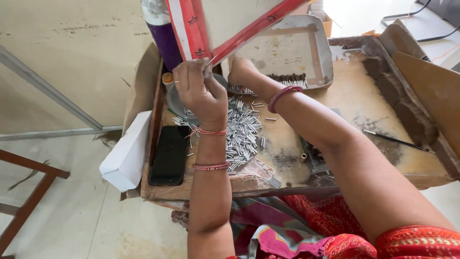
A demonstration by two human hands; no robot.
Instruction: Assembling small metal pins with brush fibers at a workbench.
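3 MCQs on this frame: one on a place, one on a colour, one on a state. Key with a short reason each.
1. Where does the black phone lie?
A. at the tray's left edge, beside the white box
B. inside the metal frame at the back
C. on the floor

2. What colour is the bangle on the right hand's wrist?
A. green
B. dark red
C. white

3. What is the left hand doing?
A. lying flat on the phone
B. hanging clear of the tray
C. raised, fingers pinched at the red bar

Key: 1 A, the phone lies next to the box; 2 B, the band is dark red; 3 C, the fingertips meet at the bar's lower end, above the pile of small silver tubes.
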